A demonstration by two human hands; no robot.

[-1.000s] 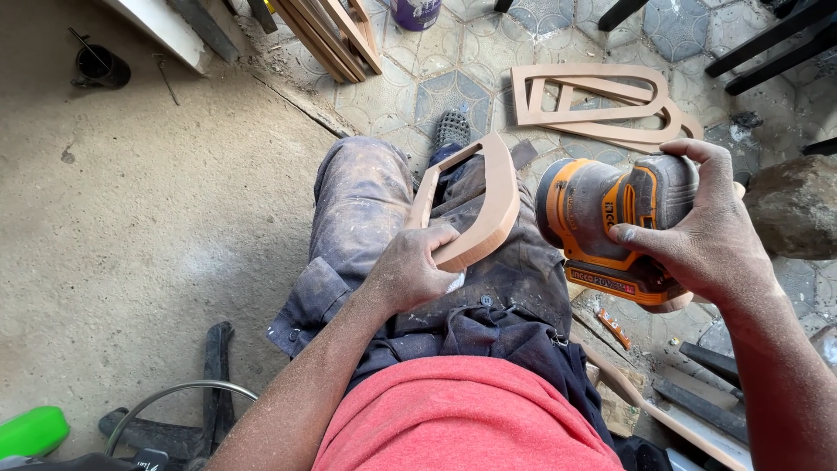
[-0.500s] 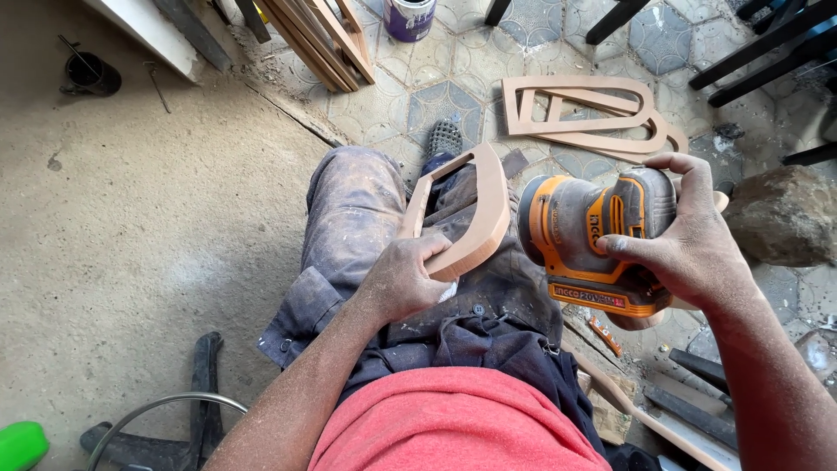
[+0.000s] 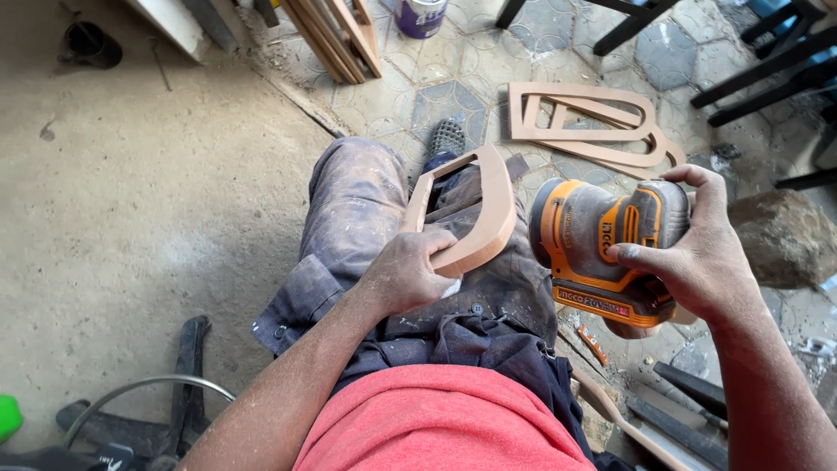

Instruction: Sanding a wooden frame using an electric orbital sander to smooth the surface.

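Seated, looking down over dusty trousers [image 3: 366, 209] and a red shirt [image 3: 436, 419]. Left hand [image 3: 403, 277] wrapped around the near end of a curved wooden frame piece [image 3: 488, 209], grip closed on it, holding it tilted above the lap. Right hand [image 3: 697, 262] clamped over the top of an orange and grey sander [image 3: 602, 249], fingers [image 3: 641, 255] spread across its body, grip closed on the tool.

Compared with a second ago, sander drawn in closer to the frame piece: then a clear gap between the two, now just beside its right edge, front face turned toward the wood; cannot tell whether touching. Frame piece held much as before, raised slightly and kept over the lap. Judged from this, sander being brought to the outer curve of the piece, with contact about made or only just short of it.

Beyond the frame piece, on the tiled floor [image 3: 471, 78], more cut wooden frames [image 3: 584, 122] lying flat. Further beyond, a small purple tin [image 3: 420, 16] and stacked wooden slats [image 3: 336, 35]. Right of the sander, a rough stone [image 3: 776, 235]. Left of the frame piece, bare concrete floor [image 3: 131, 192].
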